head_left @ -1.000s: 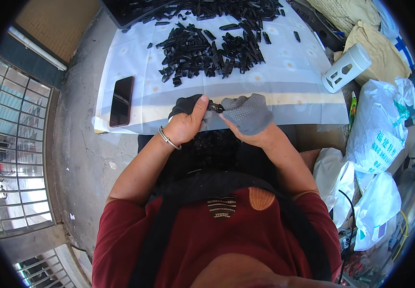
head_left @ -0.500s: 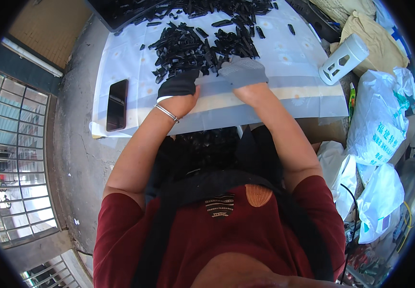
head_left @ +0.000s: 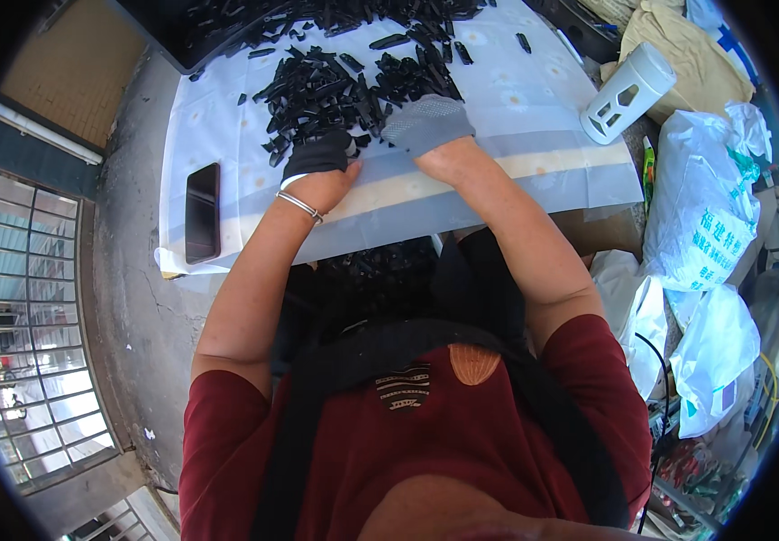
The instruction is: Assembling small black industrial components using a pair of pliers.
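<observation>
Both gloved hands, left hand (head_left: 319, 155) and right hand (head_left: 427, 123), rest palm-down on the pile of black parts (head_left: 335, 86), which spreads toward 12 o'clock; can't tell whether the fingers grip anything.

Two gloved hands, left hand (head_left: 319, 155) and right hand (head_left: 427, 123), one heap of black plastic pieces (head_left: 344, 81) too many to count, one dark phone (head_left: 202, 213), one white cut-out cylinder (head_left: 628, 93), three white plastic bags (head_left: 703, 216).

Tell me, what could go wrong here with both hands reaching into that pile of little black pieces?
The left hand and right hand reach into the pile of black pieces, so a sweep might push some off the white sheet. The phone lies near the sheet's left edge, close to the left forearm, and could be nudged off. The white cup lies tipped over and might roll.
</observation>
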{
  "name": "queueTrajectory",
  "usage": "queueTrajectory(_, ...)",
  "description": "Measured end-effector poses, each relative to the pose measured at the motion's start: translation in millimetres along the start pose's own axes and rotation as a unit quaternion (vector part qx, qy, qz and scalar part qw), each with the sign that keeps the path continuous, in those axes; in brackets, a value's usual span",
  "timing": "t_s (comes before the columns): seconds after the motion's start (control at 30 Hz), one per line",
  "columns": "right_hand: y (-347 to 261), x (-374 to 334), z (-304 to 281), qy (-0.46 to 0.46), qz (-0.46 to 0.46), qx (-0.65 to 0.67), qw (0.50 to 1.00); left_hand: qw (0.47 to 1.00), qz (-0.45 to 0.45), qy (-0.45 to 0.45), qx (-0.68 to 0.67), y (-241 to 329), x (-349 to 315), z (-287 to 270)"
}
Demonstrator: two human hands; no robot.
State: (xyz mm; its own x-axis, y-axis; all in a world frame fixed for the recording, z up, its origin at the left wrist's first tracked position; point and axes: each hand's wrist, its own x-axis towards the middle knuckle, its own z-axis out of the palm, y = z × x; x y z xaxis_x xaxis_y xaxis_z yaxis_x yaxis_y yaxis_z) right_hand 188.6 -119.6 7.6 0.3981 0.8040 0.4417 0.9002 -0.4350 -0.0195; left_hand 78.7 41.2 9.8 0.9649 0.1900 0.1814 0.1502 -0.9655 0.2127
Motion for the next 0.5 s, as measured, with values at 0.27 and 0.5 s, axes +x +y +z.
queueTrajectory(0.27,-4,-35,1,0.108,-0.015,0.024,0.994,0.992,-0.024,0.000,-0.120,-16,-35,-6)
queueTrajectory(0.5,-29,-35,-25,-0.062,0.326,0.390,0.859,0.999,0.007,0.036,0.000,-22,-30,-4)
